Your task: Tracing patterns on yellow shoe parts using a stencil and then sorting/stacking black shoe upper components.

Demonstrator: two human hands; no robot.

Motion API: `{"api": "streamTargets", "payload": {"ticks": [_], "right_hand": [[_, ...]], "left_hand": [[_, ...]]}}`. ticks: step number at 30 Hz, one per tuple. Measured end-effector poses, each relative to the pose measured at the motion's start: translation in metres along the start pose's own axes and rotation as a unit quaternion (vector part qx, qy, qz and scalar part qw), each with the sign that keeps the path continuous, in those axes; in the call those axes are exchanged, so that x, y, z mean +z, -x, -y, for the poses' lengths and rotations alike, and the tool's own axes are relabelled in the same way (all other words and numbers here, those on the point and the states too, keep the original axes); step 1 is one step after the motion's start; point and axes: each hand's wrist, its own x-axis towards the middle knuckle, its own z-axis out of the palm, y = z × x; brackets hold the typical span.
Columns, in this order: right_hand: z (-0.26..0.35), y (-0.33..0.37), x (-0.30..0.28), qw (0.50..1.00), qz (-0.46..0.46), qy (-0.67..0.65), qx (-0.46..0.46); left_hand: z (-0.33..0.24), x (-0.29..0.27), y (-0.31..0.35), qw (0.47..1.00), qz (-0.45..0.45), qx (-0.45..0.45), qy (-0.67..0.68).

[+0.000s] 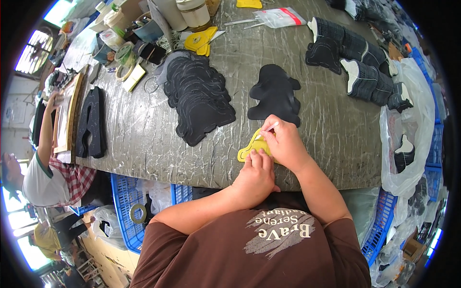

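Near the front edge of the table (144, 149), a yellow template (244, 154) lies with curved slots cut in it. My left hand (254, 178) holds it down, the fingertips close together on its surface. My right hand (285, 146) is closed round a slim white pen (270, 128), whose tip is at the template's far side. What lies beneath the template is hidden by it and my hands. Just beyond my right hand are black shaped pieces (273, 93), and to their left a fanned pile of similar black pieces (199, 101) with pale outlines.
Bundles of black cut pieces (367, 81) sit at the right, beside a clear plastic bag (408, 120). More yellow templates (200, 41), jars and tape are at the back left. Blue crates (127, 206) stand below the table edge. A person (45, 177) works at the far left.
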Motion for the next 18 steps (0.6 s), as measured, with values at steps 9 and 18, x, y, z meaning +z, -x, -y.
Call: {"api": "streamTargets", "payload": {"ticks": [9, 18], "right_hand": [[-0.012, -0.004, -0.004, 0.997, -0.078, 0.0, -0.017], [-0.007, 0.0, -0.01, 0.995, -0.095, 0.036, 0.01]], "left_hand": [[0.0, 0.0, 0.0, 1.0, 0.003, 0.0, 0.003], [0.001, 0.0, 0.001, 1.0, -0.004, 0.001, 0.007]]}}
